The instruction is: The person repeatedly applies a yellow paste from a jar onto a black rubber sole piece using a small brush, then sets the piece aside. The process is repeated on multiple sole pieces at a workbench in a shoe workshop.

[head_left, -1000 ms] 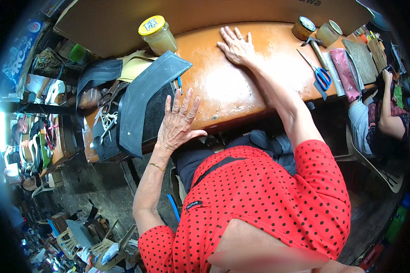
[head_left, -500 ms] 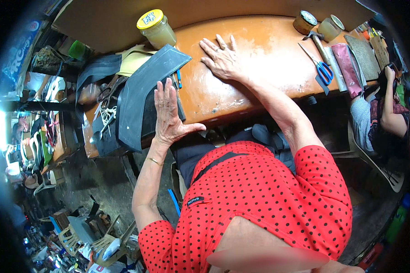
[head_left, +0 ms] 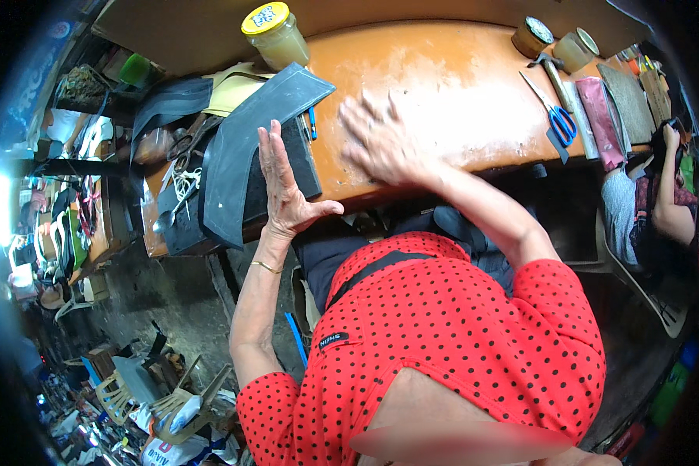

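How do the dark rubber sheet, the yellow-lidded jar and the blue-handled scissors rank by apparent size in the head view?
1. Dark rubber sheet, by far the largest.
2. Yellow-lidded jar.
3. Blue-handled scissors, long but thin, so close to the jar; fisheye bending near the rim makes that pair unsure.

Orange workbench (head_left: 458, 85), worn pale in the middle

At ten o'clock a yellow-lidded jar (head_left: 276, 35) stands beside dark rubber sheets (head_left: 245, 147) and a blue pen (head_left: 312, 124); at two o'clock lie blue-handled scissors (head_left: 555, 116), a hammer (head_left: 551, 70), two round tins (head_left: 555, 43) and a pink pouch (head_left: 602, 109).
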Demonstrator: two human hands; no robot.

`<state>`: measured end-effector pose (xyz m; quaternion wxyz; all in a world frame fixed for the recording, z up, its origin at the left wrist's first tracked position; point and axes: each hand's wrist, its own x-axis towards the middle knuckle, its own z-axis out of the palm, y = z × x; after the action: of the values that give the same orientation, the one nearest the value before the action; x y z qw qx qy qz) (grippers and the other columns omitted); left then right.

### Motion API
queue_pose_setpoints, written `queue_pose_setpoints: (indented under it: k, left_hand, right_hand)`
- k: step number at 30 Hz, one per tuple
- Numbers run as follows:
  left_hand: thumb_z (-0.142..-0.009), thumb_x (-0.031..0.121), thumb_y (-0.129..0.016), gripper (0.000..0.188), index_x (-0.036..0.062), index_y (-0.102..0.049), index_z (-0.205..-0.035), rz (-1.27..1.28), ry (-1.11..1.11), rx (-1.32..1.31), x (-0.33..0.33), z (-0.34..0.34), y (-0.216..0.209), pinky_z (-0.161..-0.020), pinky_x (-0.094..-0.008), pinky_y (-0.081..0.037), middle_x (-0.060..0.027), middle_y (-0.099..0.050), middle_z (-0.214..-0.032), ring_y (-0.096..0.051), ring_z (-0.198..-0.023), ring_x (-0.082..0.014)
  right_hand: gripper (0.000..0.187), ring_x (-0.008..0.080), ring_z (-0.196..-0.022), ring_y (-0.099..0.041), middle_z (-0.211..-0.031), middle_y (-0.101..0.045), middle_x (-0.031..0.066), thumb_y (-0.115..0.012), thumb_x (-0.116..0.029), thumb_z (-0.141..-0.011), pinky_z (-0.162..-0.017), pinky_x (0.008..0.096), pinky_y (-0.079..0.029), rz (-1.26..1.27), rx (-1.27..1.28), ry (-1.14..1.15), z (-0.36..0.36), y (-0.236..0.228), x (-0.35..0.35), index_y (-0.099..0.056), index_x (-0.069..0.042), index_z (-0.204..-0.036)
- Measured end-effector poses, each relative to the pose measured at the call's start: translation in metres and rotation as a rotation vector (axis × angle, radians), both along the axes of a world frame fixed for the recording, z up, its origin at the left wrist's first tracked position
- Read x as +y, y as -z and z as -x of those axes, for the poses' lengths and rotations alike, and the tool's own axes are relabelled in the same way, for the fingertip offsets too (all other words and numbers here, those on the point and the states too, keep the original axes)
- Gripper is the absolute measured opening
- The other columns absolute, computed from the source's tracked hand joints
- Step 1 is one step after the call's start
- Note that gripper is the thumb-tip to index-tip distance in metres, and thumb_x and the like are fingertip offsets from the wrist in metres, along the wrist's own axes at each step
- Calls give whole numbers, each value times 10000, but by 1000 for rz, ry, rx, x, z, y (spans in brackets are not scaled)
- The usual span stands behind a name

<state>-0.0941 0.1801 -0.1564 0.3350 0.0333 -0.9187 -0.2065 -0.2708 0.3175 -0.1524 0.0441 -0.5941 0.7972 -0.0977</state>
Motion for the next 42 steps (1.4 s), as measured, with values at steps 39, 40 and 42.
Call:
queue_pose_setpoints:
  k: [39, 40, 42]
  left_hand:
    - [-684, 728, -588, 1157, 1, -148, -1470, 176, 52, -595, 66, 61, 9, -1126, -539, -36, -214, -114, -1531, -70, -1425, -362]
    - [-691, 719, -589, 1150, -8, -151, -1466, 180, 37, -619, 66, 61, 9, -1128, -535, -41, -218, -120, -1529, -79, -1424, -359]
    - [-704, 703, -591, 1136, -27, -157, -1459, 170, 32, -600, 68, 60, 10, -1130, -527, -51, -225, -133, -1524, -96, -1423, -354]
  right_hand:
    - [744, 352, -1420, -117, -1540, -170, 125, -266, -622, -919, -1134, 528, -71, 0, 180, 735, 204, 39, 81, -194, -144, -1485]
    - [756, 358, -1419, -113, -1538, -167, 136, -274, -622, -917, -1135, 526, -64, -2, 186, 769, 202, 37, 77, -192, -129, -1484]
    - [787, 384, -1415, -104, -1534, -161, 162, -303, -615, -913, -1135, 525, -44, 47, 174, 833, 174, 32, 73, -186, -80, -1478]
